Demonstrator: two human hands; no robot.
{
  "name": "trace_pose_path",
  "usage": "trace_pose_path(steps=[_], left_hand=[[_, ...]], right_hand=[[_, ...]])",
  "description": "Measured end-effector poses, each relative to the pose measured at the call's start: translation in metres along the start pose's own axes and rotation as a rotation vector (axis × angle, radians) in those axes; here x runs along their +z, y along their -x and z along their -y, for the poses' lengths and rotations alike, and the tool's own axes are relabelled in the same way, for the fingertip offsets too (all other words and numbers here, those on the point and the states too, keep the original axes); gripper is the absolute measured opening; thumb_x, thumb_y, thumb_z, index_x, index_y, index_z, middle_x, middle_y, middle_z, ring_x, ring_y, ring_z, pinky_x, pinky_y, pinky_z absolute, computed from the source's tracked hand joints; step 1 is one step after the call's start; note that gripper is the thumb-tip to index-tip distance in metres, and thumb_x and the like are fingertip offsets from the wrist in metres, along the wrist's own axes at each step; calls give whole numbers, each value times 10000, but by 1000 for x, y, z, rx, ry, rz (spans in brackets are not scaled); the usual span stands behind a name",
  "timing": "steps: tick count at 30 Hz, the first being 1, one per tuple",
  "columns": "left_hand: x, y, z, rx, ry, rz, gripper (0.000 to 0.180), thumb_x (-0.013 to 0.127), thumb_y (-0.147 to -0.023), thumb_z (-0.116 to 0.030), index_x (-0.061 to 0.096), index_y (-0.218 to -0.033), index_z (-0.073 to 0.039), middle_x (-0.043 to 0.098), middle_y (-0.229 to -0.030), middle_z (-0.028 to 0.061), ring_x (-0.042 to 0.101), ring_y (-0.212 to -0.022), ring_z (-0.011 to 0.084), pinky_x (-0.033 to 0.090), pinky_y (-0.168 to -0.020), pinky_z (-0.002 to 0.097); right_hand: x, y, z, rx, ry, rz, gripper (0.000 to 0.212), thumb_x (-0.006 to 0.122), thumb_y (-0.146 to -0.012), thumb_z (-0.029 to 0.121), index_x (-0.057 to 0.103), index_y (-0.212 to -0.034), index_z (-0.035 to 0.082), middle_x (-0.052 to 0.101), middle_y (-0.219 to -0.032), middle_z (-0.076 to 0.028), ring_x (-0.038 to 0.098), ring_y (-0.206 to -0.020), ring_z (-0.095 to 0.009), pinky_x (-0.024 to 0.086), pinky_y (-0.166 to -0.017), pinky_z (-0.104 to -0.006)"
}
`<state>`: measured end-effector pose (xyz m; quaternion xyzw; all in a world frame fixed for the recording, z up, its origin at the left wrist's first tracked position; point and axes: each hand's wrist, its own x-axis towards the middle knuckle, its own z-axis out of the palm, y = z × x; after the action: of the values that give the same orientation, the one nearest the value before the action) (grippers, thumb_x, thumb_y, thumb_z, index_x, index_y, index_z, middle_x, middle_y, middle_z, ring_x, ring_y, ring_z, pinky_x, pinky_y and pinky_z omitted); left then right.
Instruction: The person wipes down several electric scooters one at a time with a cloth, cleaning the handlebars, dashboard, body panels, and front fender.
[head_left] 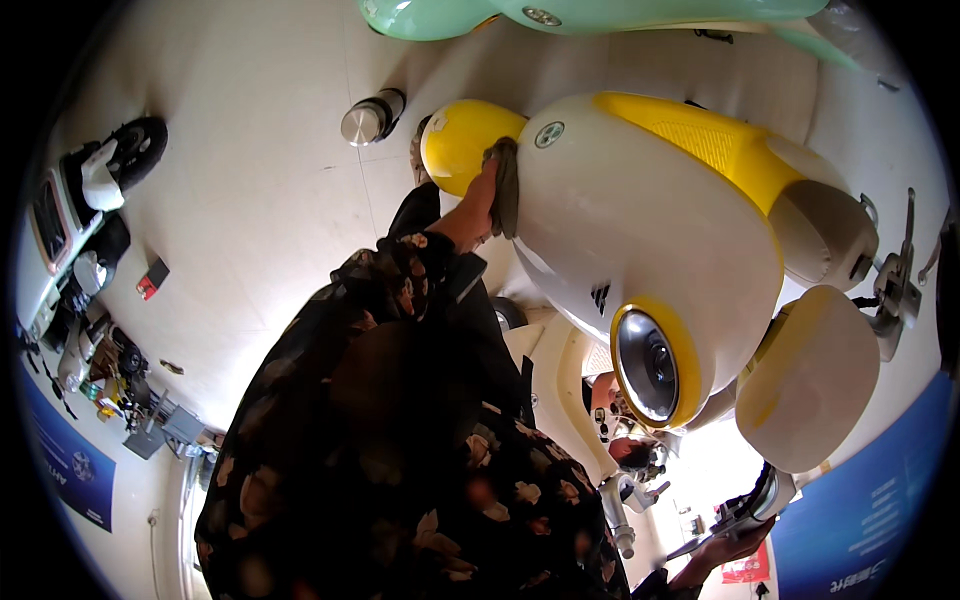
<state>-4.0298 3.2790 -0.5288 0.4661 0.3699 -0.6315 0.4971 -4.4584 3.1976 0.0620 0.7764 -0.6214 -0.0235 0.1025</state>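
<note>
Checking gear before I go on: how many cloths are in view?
1. The cloth is in the left hand, between the scooter's white body and yellow fender. Others may be hidden in the clutter at picture left.

Strong white light comes from a bright opening (715, 455) at the lower right, blown out past detail, and the pale floor (260, 150) brightens to glare toward the lower left. Soft-edged shadows lie near the flask (372, 118) and the green scooter (640, 12). The glossy white front panel (640, 200) carries gentle reflections and looks reasonably sharp. The floral shirt (430, 480) sinks close to black (its middle shows mere blurred blotches). Fisheye distortion bends the blue banner (870, 500) near the rim, and darkness fills the corners.
</note>
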Motion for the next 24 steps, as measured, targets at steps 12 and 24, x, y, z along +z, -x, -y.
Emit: trace_pose_path(steps=[12, 24], left_hand=[[-36, 45, 127, 279, -67, -184, 512, 470, -1013, -448, 553, -1317, -44, 634, -1193, 97, 599, -1069, 223, 473, -884, 355], [60, 117, 28, 946, -706, 44, 769, 605, -928, -519, 405, -1446, 12, 542, -1354, 301, 512, -1301, 402, 426, -1055, 394]], right_hand=[[7, -19, 28, 129, -364, 67, 671, 222, -1047, 474, 447, -1397, -51, 554, -1267, -249, 605, -1112, -365, 544, -897, -472], [10, -27, 7, 247, -521, 56, 643, 288, -1048, 458, 445, -1408, -51, 513, -1365, -240, 603, -1139, -360, 532, -929, -443]])
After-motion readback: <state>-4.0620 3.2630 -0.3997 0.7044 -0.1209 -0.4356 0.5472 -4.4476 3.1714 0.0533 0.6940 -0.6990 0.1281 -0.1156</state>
